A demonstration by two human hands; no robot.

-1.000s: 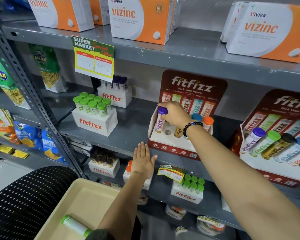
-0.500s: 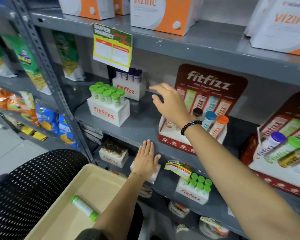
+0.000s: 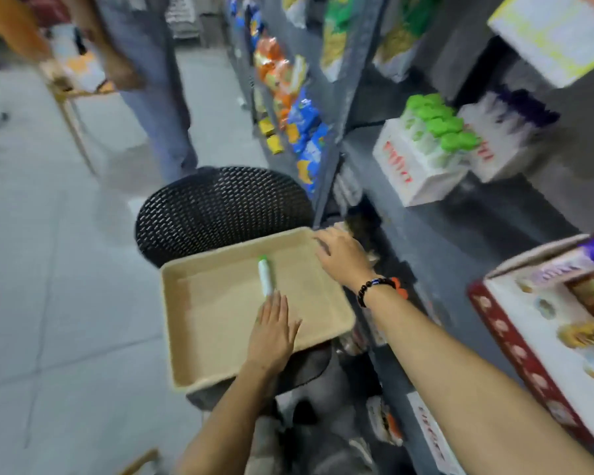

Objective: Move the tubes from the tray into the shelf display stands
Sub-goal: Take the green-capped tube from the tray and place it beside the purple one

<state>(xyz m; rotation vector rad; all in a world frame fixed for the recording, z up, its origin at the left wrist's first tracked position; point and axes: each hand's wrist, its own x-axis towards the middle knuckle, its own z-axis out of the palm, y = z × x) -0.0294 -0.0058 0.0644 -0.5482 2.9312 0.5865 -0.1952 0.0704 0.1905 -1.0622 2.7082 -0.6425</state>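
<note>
Lying in beige tray (image 3: 199, 337): cylindrical green-capped tube (image 3: 265, 275); flat left hand (image 3: 271, 332) beside.

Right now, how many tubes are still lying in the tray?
1. A green-capped tube lies in the middle of the tray, just beyond the left hand's fingers. The rest of the tray floor that shows is bare.
</note>
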